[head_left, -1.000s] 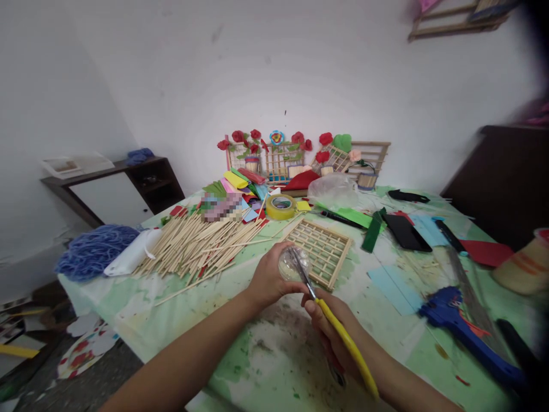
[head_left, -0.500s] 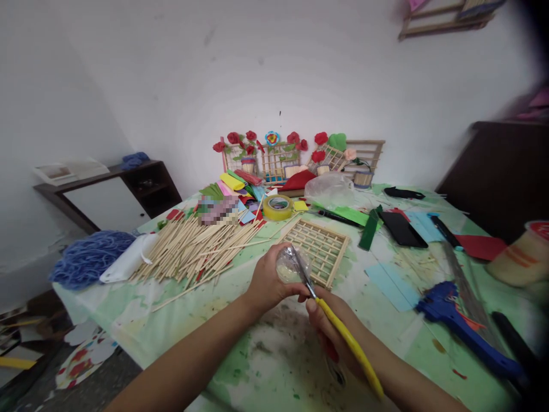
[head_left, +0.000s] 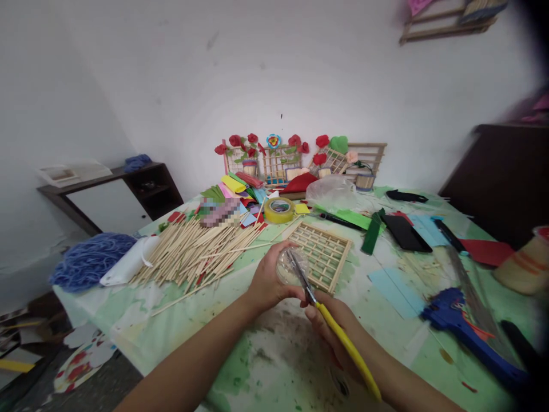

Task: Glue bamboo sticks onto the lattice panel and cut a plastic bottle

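My left hand (head_left: 271,278) is wrapped round a small clear plastic cup (head_left: 288,268), seen from its round end. My right hand (head_left: 334,320) grips yellow-handled scissors (head_left: 349,346), whose metal blades lie across the cup's round face, tips near its upper edge. Whether the blades are parted is hard to tell. Just behind the cup, a square lattice of thin sticks (head_left: 328,256) lies flat on the table.
Loose sticks (head_left: 201,249) and blue yarn (head_left: 92,257) lie left. Yellow tape (head_left: 278,210), a black phone (head_left: 406,233) and a blue glue gun (head_left: 467,337) are behind and right. Flowered lattices (head_left: 281,163) lean on the wall. The patterned tablecloth (head_left: 257,366) is stained.
The scissor blades have shifted slightly on the cup, and my right hand is a little lower. The view has moved slightly. Both hands keep their hold.
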### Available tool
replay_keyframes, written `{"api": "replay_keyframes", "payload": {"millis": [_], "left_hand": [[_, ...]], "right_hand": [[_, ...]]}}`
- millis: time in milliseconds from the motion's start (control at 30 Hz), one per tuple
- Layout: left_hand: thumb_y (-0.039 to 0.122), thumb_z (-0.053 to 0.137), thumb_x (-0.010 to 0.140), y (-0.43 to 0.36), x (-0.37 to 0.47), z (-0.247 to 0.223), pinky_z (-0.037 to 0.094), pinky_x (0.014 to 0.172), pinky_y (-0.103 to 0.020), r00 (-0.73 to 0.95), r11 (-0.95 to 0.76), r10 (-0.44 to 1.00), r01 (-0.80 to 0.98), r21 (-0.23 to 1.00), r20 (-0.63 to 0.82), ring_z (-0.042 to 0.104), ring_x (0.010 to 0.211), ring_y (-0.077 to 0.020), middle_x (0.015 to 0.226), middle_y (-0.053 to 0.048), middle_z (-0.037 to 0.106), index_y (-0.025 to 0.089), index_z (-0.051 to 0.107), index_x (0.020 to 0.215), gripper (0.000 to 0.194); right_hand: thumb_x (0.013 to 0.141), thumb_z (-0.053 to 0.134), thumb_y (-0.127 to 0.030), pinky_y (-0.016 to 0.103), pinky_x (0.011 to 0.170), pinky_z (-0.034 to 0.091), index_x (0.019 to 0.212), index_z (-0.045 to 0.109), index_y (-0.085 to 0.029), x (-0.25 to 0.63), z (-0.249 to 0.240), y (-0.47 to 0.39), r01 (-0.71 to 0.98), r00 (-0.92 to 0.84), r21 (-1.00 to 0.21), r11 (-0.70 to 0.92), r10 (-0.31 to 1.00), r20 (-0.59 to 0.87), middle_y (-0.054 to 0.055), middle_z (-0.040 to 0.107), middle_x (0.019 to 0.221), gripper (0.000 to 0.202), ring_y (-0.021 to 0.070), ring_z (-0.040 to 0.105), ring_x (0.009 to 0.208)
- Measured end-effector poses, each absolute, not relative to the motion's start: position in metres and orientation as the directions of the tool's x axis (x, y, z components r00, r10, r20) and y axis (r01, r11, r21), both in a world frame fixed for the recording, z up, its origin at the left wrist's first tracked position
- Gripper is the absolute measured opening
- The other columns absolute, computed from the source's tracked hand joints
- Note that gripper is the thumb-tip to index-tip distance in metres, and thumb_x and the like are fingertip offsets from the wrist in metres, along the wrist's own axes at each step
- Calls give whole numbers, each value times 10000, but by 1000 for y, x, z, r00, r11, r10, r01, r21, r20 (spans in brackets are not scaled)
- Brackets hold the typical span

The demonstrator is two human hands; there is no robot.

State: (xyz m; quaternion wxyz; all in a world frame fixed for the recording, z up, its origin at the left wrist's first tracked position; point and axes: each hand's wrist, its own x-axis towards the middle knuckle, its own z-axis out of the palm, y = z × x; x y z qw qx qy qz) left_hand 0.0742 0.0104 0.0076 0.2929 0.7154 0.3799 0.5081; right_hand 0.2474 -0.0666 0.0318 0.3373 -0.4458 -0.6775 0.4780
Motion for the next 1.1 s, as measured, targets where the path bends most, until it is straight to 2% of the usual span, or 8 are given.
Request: {"api": "replay_keyframes", "payload": {"millis": [100, 167, 300, 433, 500, 633, 833, 1100], "left_hand": [[810, 597, 473, 15, 72, 8, 351, 1048, -400, 163, -551, 825, 23, 834, 541, 415, 1285, -306, 1375, -172, 446, 190, 381, 1324, 1075], [809, 523, 587, 15, 71, 9, 356, 1044, -400, 121, -517, 842, -105, 850, 526, 416, 1289, -290, 1376, -167, 452, 193, 397, 1316, 963], [603, 588, 747, 11, 69, 20, 392, 1003, -401, 72, -345, 923, -281, 896, 378, 529, 1175, -254, 1275, -136, 550, 190, 495, 1210, 628], [445, 680, 730, 7, 68, 32, 470, 854, -337, 133, -3, 989, -394, 919, 60, 610, 1008, -216, 1119, -108, 631, 168, 582, 1066, 447], [399, 721, 696, 6, 68, 36, 484, 791, -304, 210, 106, 978, -450, 887, -10, 632, 896, -183, 1026, -82, 657, 170, 614, 1015, 407], [296, 752, 676, 6, 65, 38, 489, 710, -241, 307, 200, 951, -535, 821, -32, 614, 780, -122, 938, -49, 653, 172, 652, 974, 338], [237, 743, 698, 7, 65, 37, 460, 598, -175, 323, 261, 943, -583, 769, -75, 558, 617, -55, 785, -2, 609, 171, 640, 999, 325], [174, 688, 711, 10, 67, 34, 469, 583, -213, 335, 333, 931, -617, 713, -145, 580, 626, -90, 833, -35, 630, 135, 639, 965, 261]], "right_hand": [[845, 404, -622, 254, 604, 401, 889, 509, -190, 253, 27, -60, 359, -412, -891, 279, 904, 117, 8, 522, 723, 447, 161, 486, 673], [848, 412, -608, 257, 608, 397, 934, 510, -196, 257, 23, -56, 394, -424, -854, 339, 892, 159, 3, 525, 728, 432, 163, 481, 664], [868, 396, -575, 252, 584, 394, 969, 510, -187, 263, 20, -52, 449, -430, -821, 354, 891, 149, 1, 514, 706, 417, 166, 484, 636], [869, 462, -481, 271, 644, 411, 1056, 526, -184, 265, 22, -53, 529, -458, -745, 406, 876, 153, 25, 546, 762, 357, 193, 512, 703], [868, 469, -464, 279, 653, 414, 1092, 523, -186, 265, 23, -53, 557, -455, -724, 407, 879, 144, 28, 552, 758, 361, 204, 517, 708], [865, 465, -475, 295, 662, 425, 1089, 529, -191, 264, 25, -53, 603, -442, -706, 372, 892, 93, 42, 581, 790, 368, 211, 529, 713], [870, 421, -505, 302, 664, 422, 1075, 515, -193, 263, 27, -53, 606, -439, -714, 349, 896, 65, 36, 572, 762, 385, 212, 529, 700], [856, 440, -478, 271, 622, 402, 943, 513, -195, 263, 26, -54, 548, -455, -769, 328, 889, 55, 19, 572, 746, 305, 191, 520, 677]]}}
